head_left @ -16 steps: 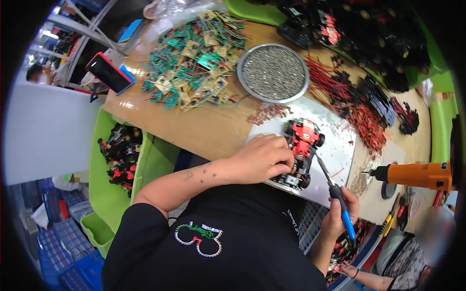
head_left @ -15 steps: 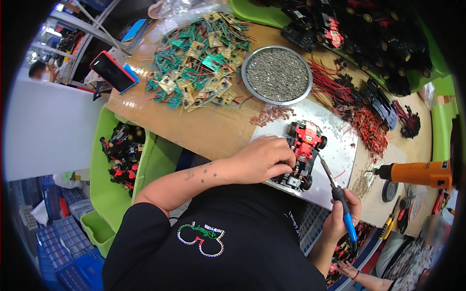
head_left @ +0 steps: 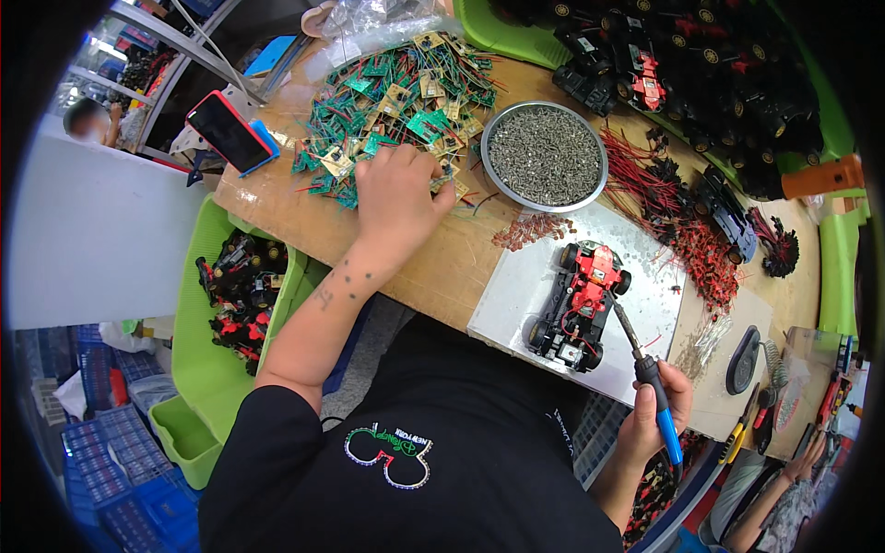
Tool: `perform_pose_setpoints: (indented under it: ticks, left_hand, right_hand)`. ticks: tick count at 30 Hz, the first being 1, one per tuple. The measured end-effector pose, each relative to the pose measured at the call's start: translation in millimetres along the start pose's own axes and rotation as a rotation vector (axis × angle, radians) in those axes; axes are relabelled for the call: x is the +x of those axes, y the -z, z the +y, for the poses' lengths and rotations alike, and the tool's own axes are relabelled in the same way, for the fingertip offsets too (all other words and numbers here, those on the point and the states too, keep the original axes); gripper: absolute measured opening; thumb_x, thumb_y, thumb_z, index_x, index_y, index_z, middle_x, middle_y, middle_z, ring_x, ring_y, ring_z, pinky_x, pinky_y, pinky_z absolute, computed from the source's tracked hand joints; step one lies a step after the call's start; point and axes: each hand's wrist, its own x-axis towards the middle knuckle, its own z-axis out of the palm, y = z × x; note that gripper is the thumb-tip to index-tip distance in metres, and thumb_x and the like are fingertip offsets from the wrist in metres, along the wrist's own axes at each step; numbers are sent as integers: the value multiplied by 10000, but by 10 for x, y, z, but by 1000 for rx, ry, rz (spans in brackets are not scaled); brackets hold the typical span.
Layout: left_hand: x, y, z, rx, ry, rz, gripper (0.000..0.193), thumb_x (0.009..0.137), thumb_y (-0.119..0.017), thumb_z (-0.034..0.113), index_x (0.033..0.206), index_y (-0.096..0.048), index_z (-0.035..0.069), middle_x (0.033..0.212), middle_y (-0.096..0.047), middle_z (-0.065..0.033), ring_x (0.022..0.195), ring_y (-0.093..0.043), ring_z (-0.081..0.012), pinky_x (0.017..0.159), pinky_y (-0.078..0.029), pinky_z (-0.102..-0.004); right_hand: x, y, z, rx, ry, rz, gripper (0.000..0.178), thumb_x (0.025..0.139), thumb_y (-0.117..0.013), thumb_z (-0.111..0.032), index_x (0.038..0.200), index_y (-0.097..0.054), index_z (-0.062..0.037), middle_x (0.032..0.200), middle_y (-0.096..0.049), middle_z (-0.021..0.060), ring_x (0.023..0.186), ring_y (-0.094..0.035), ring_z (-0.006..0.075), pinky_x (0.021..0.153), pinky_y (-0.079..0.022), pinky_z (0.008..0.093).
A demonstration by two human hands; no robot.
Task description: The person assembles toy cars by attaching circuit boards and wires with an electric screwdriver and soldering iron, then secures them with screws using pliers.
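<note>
My left hand (head_left: 396, 198) rests on a pile of green and tan circuit boards with wires (head_left: 410, 120). Its fingers are bent down into the pile, and the back of the hand hides whatever lies under the fingertips. In my right hand (head_left: 659, 405) is a soldering iron (head_left: 653, 392) with a blue and black handle. Its metal shaft points up and left, the tip close beside a toy car chassis (head_left: 581, 304). The chassis is red and black with wheels and thin wires, lying on a pale metal sheet (head_left: 502, 300).
Past the sheet stands a round bowl of small screws (head_left: 544, 152). Red and black wires (head_left: 636, 175) and small red parts (head_left: 714, 263) lie to the right. Green bins (head_left: 198, 336) hold toy cars. An orange power screwdriver (head_left: 823, 177) is far right; a phone (head_left: 229, 131) stands far left.
My left hand has left the chassis and moved up and left to the circuit boards. The orange screwdriver has moved up and away. My right hand still holds the soldering iron by the chassis.
</note>
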Motion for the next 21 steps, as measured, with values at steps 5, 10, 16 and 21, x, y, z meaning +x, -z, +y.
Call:
perform_pose_setpoints:
  ticks: [5,10,16,21]
  left_hand:
    - [40,82,-137,-362,146,-43,161,794,-759,235,823,-691,91,830,-661,-40,849,-610,-216,794,-452,-383]
    - [-69,349,159,-1478,503,-309,96,958,-652,133,972,-651,38,847,-647,8,797,-592,-60,730,-466,-220]
    - [-309,484,875,-1810,427,-612,117,970,-645,124,1022,-617,23,915,-640,6,836,-596,-61,753,-479,-225]
    - [-345,444,1037,-1635,234,-710,131,936,-686,137,980,-652,19,908,-659,-18,865,-620,-92,791,-494,-250]
  right_hand:
    - [24,-32,-48,6,26,35,440,849,-749,-189,1190,-592,42,994,-644,110,797,-626,162,750,-508,263]
    - [163,-223,-128,190,-9,-156,420,903,-714,-121,1274,-569,13,1011,-693,131,806,-668,179,770,-536,279]
    - [391,-815,-292,48,98,-238,452,825,-751,49,1236,-573,-13,1031,-687,103,931,-645,140,832,-530,273]
    - [376,-610,-299,176,-65,-127,436,842,-712,83,1221,-535,-40,984,-575,30,907,-588,102,800,-516,243]
